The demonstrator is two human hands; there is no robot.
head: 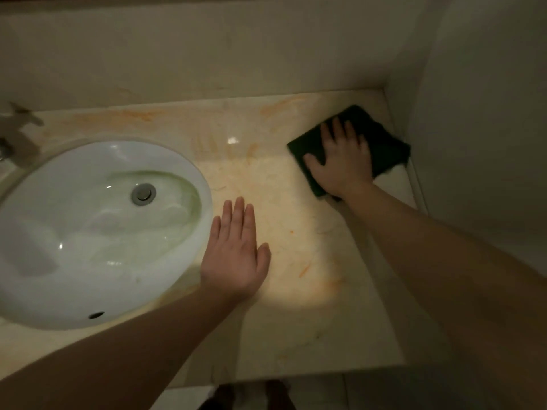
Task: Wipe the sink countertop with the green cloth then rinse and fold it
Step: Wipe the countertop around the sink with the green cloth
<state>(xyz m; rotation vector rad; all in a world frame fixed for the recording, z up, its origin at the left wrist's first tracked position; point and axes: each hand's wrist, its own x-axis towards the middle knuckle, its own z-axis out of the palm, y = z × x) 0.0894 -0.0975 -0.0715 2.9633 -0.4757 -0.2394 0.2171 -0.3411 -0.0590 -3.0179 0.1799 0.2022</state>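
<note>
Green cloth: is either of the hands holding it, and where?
Neither grips it. The right hand presses flat on the middle of the green cloth, fingers spread, against the countertop. The left hand lies flat on bare countertop.

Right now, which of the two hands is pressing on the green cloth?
The right hand, spread flat on the green cloth by the right wall. The left hand lies flat on the bare countertop beside the sink, touching no cloth.

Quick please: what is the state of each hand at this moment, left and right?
Left hand: open, flat on the countertop beside the sink, holding nothing.
Right hand: open, fingers spread, pressing on the green cloth.
</note>
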